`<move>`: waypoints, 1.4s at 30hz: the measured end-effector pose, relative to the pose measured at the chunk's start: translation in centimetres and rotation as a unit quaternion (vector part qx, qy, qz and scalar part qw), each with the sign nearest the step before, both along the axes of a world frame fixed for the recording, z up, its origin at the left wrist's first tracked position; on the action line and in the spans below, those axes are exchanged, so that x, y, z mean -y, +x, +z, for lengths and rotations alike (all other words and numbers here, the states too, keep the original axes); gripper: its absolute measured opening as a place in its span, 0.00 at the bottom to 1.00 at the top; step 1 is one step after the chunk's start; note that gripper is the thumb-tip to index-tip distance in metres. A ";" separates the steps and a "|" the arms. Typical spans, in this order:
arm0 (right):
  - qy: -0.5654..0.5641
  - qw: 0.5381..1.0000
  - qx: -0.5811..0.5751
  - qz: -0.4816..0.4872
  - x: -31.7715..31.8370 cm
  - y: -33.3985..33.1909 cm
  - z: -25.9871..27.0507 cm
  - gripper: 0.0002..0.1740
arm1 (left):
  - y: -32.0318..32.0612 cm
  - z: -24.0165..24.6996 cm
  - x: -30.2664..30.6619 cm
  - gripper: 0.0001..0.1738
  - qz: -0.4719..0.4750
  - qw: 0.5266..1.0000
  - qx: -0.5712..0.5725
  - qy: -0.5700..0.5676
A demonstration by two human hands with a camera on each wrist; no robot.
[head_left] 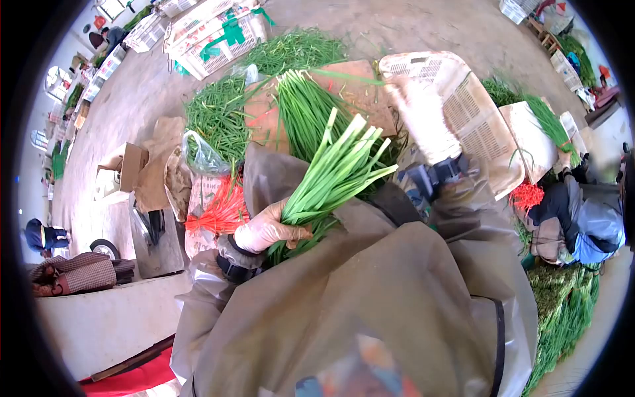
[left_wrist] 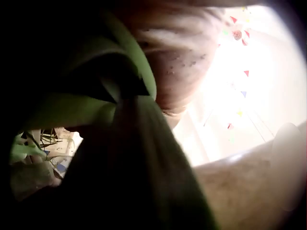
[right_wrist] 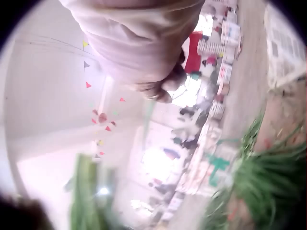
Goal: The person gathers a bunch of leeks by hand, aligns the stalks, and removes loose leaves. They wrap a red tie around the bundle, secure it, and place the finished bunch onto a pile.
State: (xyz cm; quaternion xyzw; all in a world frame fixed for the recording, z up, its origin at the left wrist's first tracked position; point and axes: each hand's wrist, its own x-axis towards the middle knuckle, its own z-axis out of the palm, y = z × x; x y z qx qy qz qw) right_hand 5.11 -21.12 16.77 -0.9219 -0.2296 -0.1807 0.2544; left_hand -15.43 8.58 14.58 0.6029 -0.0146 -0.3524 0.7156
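My left hand grips a bunch of garlic chives over the lap, pale cut ends pointing up and right. In the left wrist view, dark chive blades fill the near part of the picture. My right hand, blurred, is up at the right beside a white crate. Its fingers are curled in the right wrist view and pinch a thin green chive leaf. A second heap of chives lies on a brown board just beyond the held bunch.
Red ties lie left of my left hand. Loose greens and a clear plastic bag sit beside the board. A tilted white crate stands at the right, stacked crates at the back. Another person sits at the right.
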 end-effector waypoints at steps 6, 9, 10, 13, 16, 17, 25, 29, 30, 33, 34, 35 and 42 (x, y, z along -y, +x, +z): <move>0.273 0.788 -0.465 0.296 0.3 -4.1 -0.3 0.34 | -1.4 -2.9 -0.3 0.33 0.009 0.991 -0.028 -0.129; 0.240 0.862 -0.396 0.205 -2.0 -6.0 1.1 0.23 | -1.9 -6.2 -0.9 0.32 0.023 0.974 -0.023 -0.223; 0.322 0.805 -0.453 0.206 -1.1 -5.6 1.9 0.17 | -2.4 -7.6 -1.1 0.33 0.038 0.962 -0.038 -0.267; 0.460 0.756 -0.439 0.153 0.4 -4.4 1.3 0.12 | -3.9 -11.2 -2.6 0.34 -0.031 0.830 -0.154 -0.536; 0.251 0.885 -0.367 0.138 0.5 -2.8 -3.6 0.20 | -5.2 -9.9 -3.1 0.34 -0.037 0.812 -0.131 -0.567; 0.134 0.935 -0.304 0.124 -0.5 -3.6 -3.4 0.24 | -5.3 -9.5 -3.2 0.33 -0.034 0.813 -0.126 -0.568; 0.186 0.829 -0.358 0.388 -9.5 -7.4 -0.9 0.35 | -3.2 -8.4 0.2 0.33 0.042 0.878 -0.068 -0.473; 0.204 0.750 -0.558 0.292 -5.9 -5.8 1.8 0.15 | -3.7 -7.6 -0.2 0.33 0.039 0.880 -0.062 -0.469; 0.272 0.728 -0.553 0.301 -4.5 -5.6 3.6 0.16 | -3.9 -7.4 -0.3 0.33 0.038 0.881 -0.061 -0.468; 0.458 0.733 -0.412 0.289 0.7 -4.4 4.6 0.19 | -4.1 -7.5 -0.5 0.33 0.041 0.878 -0.061 -0.472; 0.442 0.746 -0.418 0.271 2.8 -3.6 4.2 0.21 | -4.3 -7.4 -0.5 0.33 0.039 0.880 -0.061 -0.469; 0.426 0.759 -0.421 0.254 3.8 -3.2 4.2 0.23 | -4.4 -7.4 -0.6 0.33 0.040 0.880 -0.061 -0.470; 0.157 0.871 -0.412 0.218 -3.3 -8.1 -1.2 0.27 | -4.2 -7.4 -0.7 0.33 0.034 0.885 -0.071 -0.458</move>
